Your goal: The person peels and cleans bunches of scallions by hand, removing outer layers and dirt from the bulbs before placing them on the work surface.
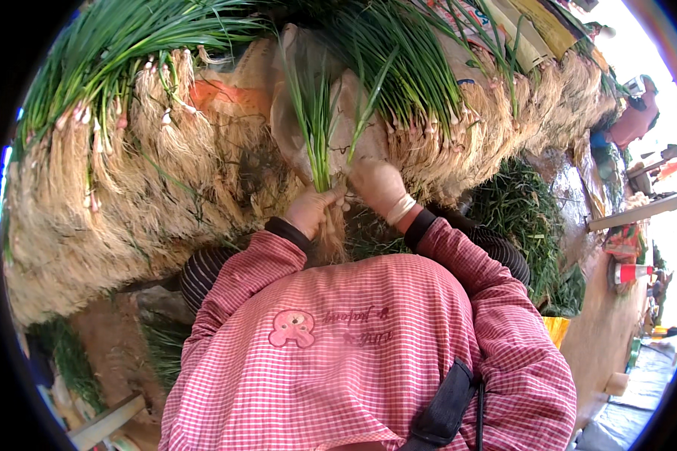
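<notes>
My left hand, in a pale glove, is closed around a small bunch of green onions near the base, green leaves pointing up and tan roots hanging below the fist. My right hand, also gloved, pinches a leaf of the same bunch just to the right of the stems. Both forearms wear red-and-white checked sleeves over dark cuffs. The bunch is held in front of a tan sack.
Large heaps of green onions with long straw-coloured roots lie to the left and upper right. A pile of green trimmings lies right of my arms. A red-and-white cone and a wet walkway are at far right.
</notes>
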A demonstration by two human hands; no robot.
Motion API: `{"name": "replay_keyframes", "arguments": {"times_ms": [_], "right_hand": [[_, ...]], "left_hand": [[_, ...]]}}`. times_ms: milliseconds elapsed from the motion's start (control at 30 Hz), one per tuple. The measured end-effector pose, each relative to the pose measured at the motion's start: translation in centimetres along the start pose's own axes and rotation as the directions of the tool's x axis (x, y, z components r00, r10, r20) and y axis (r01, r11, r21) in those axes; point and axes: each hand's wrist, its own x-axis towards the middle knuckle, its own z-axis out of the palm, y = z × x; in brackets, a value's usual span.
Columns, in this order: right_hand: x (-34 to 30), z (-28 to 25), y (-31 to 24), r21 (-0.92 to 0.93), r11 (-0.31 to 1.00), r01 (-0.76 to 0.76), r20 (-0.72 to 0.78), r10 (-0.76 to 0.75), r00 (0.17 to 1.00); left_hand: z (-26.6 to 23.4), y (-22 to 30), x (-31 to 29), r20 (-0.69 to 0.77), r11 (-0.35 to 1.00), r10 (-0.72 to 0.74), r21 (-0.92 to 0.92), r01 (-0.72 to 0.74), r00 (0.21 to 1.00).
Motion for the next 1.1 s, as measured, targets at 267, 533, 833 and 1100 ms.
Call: {"name": "replay_keyframes", "arguments": {"times_ms": [267,533,833,1100], "right_hand": [[1.6,1.0,1.8,0.721,0.642,-0.261,-0.175,0.533,0.828],[4.3,1.7,1.1,0.918,0.195,-0.347,0.293,0.257,0.921],[-0.2,-2.6,-1.9,0.978,0.197,-0.065,-0.026,0.424,0.905],[-8.3,-1.4,6.5,0.286,0.933,-0.217,0.686,-0.041,0.726]], "left_hand": [[-0.2,-0.2,-0.1,-0.07,0.999,-0.014,0.05,0.018,0.997],[-0.7,-1.0,0.4,0.114,0.974,0.022,0.22,-0.047,0.993],[-1.2,-1.4,0.6,-0.094,0.907,-0.018,-0.42,-0.024,0.995],[0.5,1.5,-1.5,0.083,0.947,0.024,-0.32,0.004,0.996]]}}
